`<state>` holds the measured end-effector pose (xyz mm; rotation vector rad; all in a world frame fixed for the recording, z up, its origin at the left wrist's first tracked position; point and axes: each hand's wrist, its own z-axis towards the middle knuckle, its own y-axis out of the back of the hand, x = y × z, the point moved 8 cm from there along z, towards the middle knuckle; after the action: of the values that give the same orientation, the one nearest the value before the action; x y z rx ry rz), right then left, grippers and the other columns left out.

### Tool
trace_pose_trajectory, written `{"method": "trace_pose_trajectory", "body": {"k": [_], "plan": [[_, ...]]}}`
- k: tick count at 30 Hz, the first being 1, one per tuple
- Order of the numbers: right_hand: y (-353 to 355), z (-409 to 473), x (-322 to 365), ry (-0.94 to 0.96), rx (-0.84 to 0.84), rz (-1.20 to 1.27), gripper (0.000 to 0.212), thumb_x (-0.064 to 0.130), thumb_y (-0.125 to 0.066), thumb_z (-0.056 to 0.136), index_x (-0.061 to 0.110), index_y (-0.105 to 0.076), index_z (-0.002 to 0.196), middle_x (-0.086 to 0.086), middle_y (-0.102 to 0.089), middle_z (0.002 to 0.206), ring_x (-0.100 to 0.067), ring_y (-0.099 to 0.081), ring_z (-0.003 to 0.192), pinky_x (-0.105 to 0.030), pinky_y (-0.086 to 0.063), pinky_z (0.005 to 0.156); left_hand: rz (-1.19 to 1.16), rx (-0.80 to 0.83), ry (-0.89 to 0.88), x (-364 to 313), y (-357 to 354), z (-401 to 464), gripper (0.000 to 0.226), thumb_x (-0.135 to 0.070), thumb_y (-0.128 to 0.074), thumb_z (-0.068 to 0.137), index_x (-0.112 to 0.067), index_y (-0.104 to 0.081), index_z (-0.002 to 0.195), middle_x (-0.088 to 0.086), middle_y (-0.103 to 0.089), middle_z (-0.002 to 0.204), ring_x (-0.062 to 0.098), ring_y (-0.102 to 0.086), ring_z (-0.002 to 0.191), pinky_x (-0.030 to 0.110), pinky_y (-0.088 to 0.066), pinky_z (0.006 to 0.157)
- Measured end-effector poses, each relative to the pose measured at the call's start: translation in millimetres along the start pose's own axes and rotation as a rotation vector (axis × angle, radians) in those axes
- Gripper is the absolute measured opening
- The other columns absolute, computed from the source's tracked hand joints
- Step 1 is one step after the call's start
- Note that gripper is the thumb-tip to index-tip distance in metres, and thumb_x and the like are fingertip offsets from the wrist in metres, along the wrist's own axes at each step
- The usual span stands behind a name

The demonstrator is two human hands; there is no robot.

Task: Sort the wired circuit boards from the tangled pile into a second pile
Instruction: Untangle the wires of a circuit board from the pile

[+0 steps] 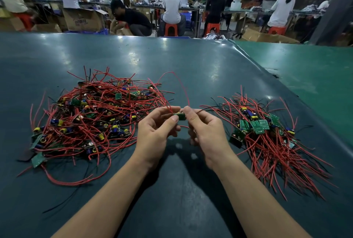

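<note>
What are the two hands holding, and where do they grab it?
One small green circuit board. The left hand pinches its left end, the right hand its right end.

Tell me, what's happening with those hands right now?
Left hand and right hand both pinch one circuit board. Tangled pile left, sorted pile right. Nothing blocking.

The setting was a factory assembly floor. Rows of seated workers (172, 6) in white caps faced long benches, on red plastic stools (170, 29). Open cardboard cartons (83, 19) stood on the floor between the rows. The near workbench (191, 66) carried a dark green mat and heaps of wired circuit boards (91, 117).
</note>
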<state>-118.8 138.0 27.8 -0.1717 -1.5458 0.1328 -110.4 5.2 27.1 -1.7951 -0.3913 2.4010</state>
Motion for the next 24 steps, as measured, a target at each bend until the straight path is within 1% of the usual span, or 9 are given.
{"method": "trace_pose_trajectory", "body": {"k": [3,5,8,13,16,18,20,22,24], "plan": [[3.9,1.4,4.1,0.027,-0.002,0.002,0.010,0.013,-0.068,0.090,0.014,-0.068,0.080,0.006,-0.056,0.053,-0.008,-0.046,0.044,-0.018,-0.035,0.037,-0.062,0.010,0.048,4.0,-2.8,-0.4,0.013,-0.001,-0.066,0.085,-0.007,-0.068,0.096,0.006,-0.073,0.084,0.017,-0.068,0.077,0.025,-0.057,0.070],[1.2,0.6,6.2,0.042,0.024,0.001,0.010,0.010,-0.067,0.090,0.013,-0.066,0.080,0.005,-0.061,0.058,-0.007,-0.053,0.048,-0.019,-0.039,0.039,-0.103,-0.010,0.069,6.2,-3.5,-0.7,0.020,-0.014,-0.072,0.075,-0.005,-0.068,0.093,0.013,-0.073,0.087,0.022,-0.070,0.081,0.029,-0.058,0.076],[4.7,1.5,4.6,0.034,-0.018,0.044,0.011,0.011,-0.067,0.091,0.012,-0.066,0.080,0.002,-0.067,0.063,-0.009,-0.060,0.050,-0.019,-0.043,0.040,-0.120,-0.076,0.038,6.2,3.6,2.1,0.018,-0.015,-0.077,0.069,-0.010,-0.068,0.083,0.009,-0.072,0.083,0.020,-0.070,0.077,0.029,-0.057,0.074],[14.2,5.7,1.5,0.002,-0.121,0.134,0.013,0.012,-0.069,0.090,0.008,-0.070,0.077,-0.003,-0.070,0.065,-0.010,-0.059,0.048,-0.019,-0.044,0.041,-0.128,-0.069,-0.013,0.9,8.7,2.5,0.021,-0.014,-0.084,0.065,-0.018,-0.069,0.081,0.010,-0.074,0.096,0.022,-0.069,0.092,0.039,-0.054,0.089],[12.6,6.0,-2.7,-0.031,-0.109,0.201,0.015,0.014,-0.069,0.089,0.008,-0.072,0.076,-0.004,-0.069,0.064,-0.009,-0.056,0.047,-0.018,-0.043,0.041,-0.179,-0.077,-0.008,-0.4,8.8,3.0,0.022,-0.008,-0.083,0.065,-0.019,-0.071,0.080,0.010,-0.074,0.095,0.021,-0.070,0.090,0.035,-0.054,0.087],[9.6,6.0,-6.5,-0.071,-0.073,0.217,0.018,0.018,-0.067,0.092,0.010,-0.073,0.077,-0.003,-0.067,0.064,-0.009,-0.055,0.047,-0.018,-0.042,0.041,-0.191,-0.079,0.029,2.5,8.5,3.5,0.029,-0.006,-0.082,0.066,-0.013,-0.070,0.091,0.009,-0.074,0.095,0.019,-0.069,0.090,0.034,-0.055,0.087],[8.7,6.7,-8.3,-0.081,-0.054,0.205,0.020,0.020,-0.065,0.092,0.011,-0.073,0.076,-0.003,-0.065,0.063,-0.009,-0.054,0.048,-0.018,-0.042,0.042,-0.196,-0.058,0.109,9.2,4.8,2.7,0.035,-0.012,-0.076,0.067,-0.007,-0.068,0.101,0.010,-0.074,0.093,0.017,-0.070,0.085,0.028,-0.057,0.082],[9.3,7.5,-9.4,-0.079,-0.047,0.179,0.018,0.019,-0.067,0.091,0.011,-0.073,0.076,-0.004,-0.066,0.065,-0.009,-0.054,0.048,-0.017,-0.043,0.043,-0.193,-0.024,0.186,15.2,-0.4,1.8,0.033,-0.018,-0.075,0.068,-0.005,-0.070,0.098,0.014,-0.074,0.088,0.018,-0.071,0.078,0.025,-0.058,0.073],[7.5,7.8,-11.0,-0.082,-0.026,0.143,0.013,0.015,-0.069,0.089,0.010,-0.073,0.078,-0.004,-0.067,0.064,-0.008,-0.055,0.048,-0.017,-0.043,0.043,-0.187,0.011,0.200,16.2,-2.9,2.2,0.029,-0.020,-0.077,0.065,-0.007,-0.074,0.091,0.017,-0.074,0.087,0.020,-0.072,0.077,0.025,-0.059,0.072]]}}
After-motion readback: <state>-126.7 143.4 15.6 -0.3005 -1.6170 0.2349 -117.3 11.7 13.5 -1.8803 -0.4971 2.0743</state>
